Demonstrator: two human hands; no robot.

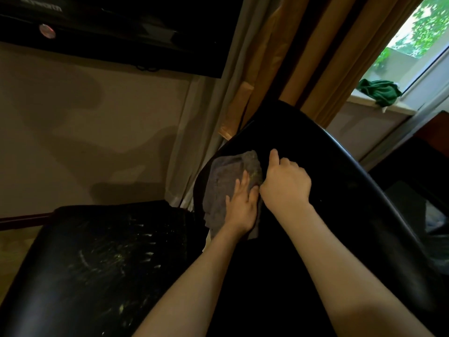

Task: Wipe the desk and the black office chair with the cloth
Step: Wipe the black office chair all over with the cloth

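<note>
Office chair (323,259), black and glossy, is seen from above and fills the lower frame; its backrest (345,205) is tilted across the centre and right, and its seat (97,263), at the lower left, is marked with pale streaks and scuffs. Wall (85,142), beige, is shown behind the seat with soft shadows cast on it. Curtains (311,57), tan and pleated, are hung behind the top of the backrest, with a pale sheer panel (194,142) to their left. Television (121,25), black, is mounted at the upper left. Window (418,32), at the upper right, is lit by daylight, with foliage beyond the glass; a crumpled green fabric (379,91) is laid on its sill (362,102). Cloth (226,176), grey and rumpled, is spread on the upper left part of the backrest, draped near its edge. Left hand (241,205) is laid flat on the lower part of the cloth, fingers straight and slightly spread, pressed against it. Right hand (286,181) is set on the backrest just beside the left hand, touching the right edge of the cloth; its fingers are curled under and its thumb (274,156) is pointed up along the backrest. Whether a fold of the cloth is held in the curled fingers cannot be told.
</note>
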